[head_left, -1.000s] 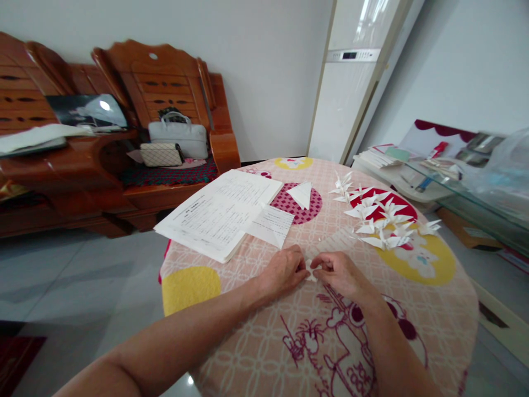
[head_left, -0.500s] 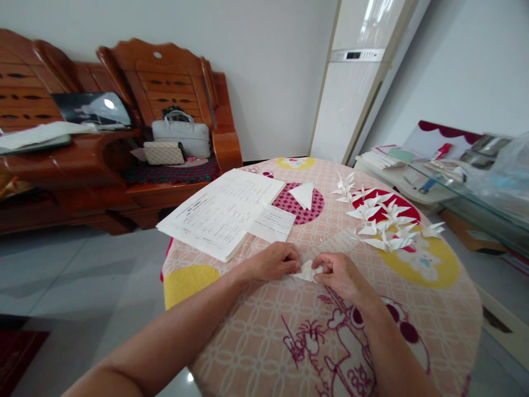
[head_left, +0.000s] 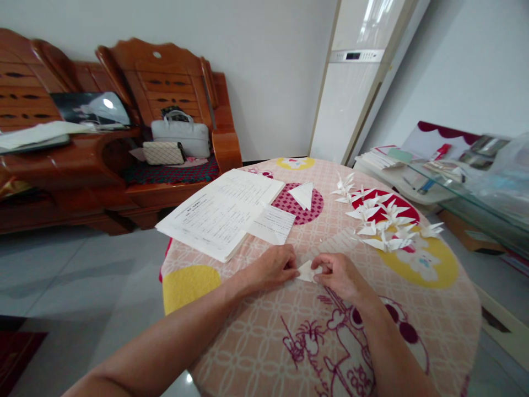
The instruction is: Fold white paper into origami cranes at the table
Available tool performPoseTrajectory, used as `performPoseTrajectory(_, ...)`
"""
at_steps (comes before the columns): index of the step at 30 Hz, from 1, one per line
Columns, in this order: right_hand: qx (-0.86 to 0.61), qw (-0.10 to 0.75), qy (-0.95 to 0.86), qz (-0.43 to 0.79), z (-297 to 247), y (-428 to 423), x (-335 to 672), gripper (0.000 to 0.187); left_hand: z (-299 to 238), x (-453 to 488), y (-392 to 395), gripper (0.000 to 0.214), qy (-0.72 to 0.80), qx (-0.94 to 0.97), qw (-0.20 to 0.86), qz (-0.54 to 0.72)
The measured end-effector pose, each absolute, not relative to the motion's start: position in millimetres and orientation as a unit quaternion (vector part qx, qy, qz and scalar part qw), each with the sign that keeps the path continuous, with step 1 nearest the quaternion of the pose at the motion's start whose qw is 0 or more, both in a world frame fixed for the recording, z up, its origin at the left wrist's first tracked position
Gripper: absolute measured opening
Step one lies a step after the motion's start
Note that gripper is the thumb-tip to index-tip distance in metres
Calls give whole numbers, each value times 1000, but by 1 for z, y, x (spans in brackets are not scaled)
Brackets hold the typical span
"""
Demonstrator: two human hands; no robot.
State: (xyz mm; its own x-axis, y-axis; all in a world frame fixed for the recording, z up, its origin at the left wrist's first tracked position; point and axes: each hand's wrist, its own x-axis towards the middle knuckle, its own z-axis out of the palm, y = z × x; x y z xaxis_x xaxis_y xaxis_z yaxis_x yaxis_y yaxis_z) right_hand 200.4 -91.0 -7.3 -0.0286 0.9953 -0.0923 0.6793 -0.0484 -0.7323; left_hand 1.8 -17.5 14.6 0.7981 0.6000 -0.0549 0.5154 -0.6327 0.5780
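Observation:
Between my hands, a small folded piece of white paper (head_left: pixel 306 271) lies on the tablecloth. My left hand (head_left: pixel 276 267) has its fingers curled, with the fingertips at the paper's left corner. On the other side, my right hand (head_left: pixel 336 273) pinches the paper's right part between thumb and fingers. Beyond them rests a white folded paper triangle (head_left: pixel 303 195) on a pink dotted circle. Several white paper cranes (head_left: pixel 384 218) stand grouped to the right.
An open printed book (head_left: pixel 219 215) with a loose printed sheet (head_left: pixel 273 223) lies at the left of the round table (head_left: pixel 248 342). A glass shelf (head_left: pixel 487 204) holding clutter stands at the right. Behind is a wooden sofa (head_left: pixel 165 77) with bags.
My left hand has shifted slightly left along the paper's left corner, uncovering a little more of it. My right hand has stayed almost still on the paper.

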Motion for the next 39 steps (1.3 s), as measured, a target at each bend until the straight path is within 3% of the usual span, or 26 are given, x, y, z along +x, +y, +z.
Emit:
performPoseTrajectory(15,-653,240,-651,304,-5,-90,199,17,9,7,-34,19,334,933,135,-3)
performPoseTrajectory(32,-654,241,-645,314,2,-91,196,19,5,3,-5,11,317,882,330,117)
performPoseTrajectory(39,-660,237,-640,314,4,-91,196,22,-1,0,-12,24,75,929,318,173)
